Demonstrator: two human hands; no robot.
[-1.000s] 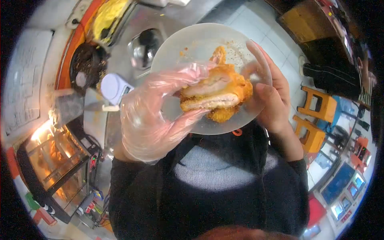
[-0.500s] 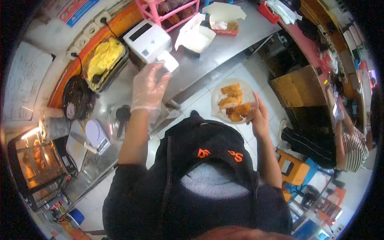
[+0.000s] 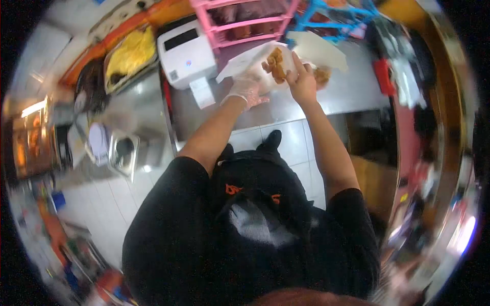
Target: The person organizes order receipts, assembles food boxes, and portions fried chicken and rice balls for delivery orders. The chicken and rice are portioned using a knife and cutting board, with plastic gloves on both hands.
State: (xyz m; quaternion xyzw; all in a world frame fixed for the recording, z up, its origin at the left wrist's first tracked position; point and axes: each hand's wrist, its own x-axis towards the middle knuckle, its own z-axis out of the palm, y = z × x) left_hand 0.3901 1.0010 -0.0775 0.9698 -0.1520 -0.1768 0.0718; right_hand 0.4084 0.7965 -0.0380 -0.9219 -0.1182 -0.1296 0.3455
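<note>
My right hand [image 3: 302, 80] grips the edge of a plate or shallow bowl, tilted over the counter, with fried food pieces [image 3: 276, 66] on it. In a clear glove, my left hand [image 3: 247, 93] is at the left of the plate, beside an open white box [image 3: 239, 65]; motion blur smears its fingers. Behind my right hand stands a second open box [image 3: 326, 53], with brown food [image 3: 322, 76] partly showing. A white printer [image 3: 187, 55] with a paper slip [image 3: 202, 93] hanging from it is to the left of my left hand.
Pink rack [image 3: 246, 25] and blue rack [image 3: 334, 19] stand at the back of the metal counter [image 3: 352, 97]. A tray of yellow food [image 3: 131, 54] lies at the left, with a purple scale [image 3: 98, 143] nearer. A red holder [image 3: 383, 77] is on the right.
The view has turned and come closer to the boxes. My right hand has carried the plate from over the floor to the counter. My left hand has left the printer slip and moved right.
</note>
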